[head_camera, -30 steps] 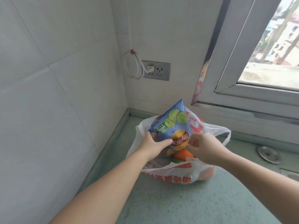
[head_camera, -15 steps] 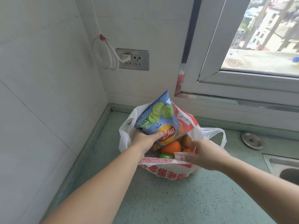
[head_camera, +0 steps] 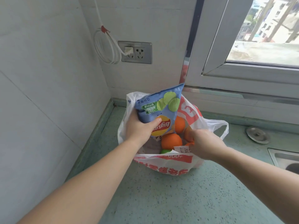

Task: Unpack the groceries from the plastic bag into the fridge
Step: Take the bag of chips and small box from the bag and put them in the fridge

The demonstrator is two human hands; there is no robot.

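A white plastic bag (head_camera: 163, 166) with red print stands open on the green counter in the corner. My left hand (head_camera: 139, 128) grips a blue bag of chips (head_camera: 163, 110), which is upside down and lifted partly out of the plastic bag. My right hand (head_camera: 204, 143) pinches the near right rim of the plastic bag and holds it open. Inside lie several oranges (head_camera: 171, 141), a green fruit (head_camera: 165, 151) and a paper slip (head_camera: 182, 149). No fridge is in view.
White tiled walls close off the left and back. A wall socket (head_camera: 135, 52) with a plug and coiled white cable (head_camera: 105, 46) hangs above the bag. A window frame (head_camera: 242, 76) is at the right, with a metal cap (head_camera: 257, 135) and a sink edge (head_camera: 283, 157) on the counter (head_camera: 178, 199).
The chip bag has risen a little with my left hand. My right hand moved from the chip bag to the plastic bag's rim and pulled it open, uncovering the oranges.
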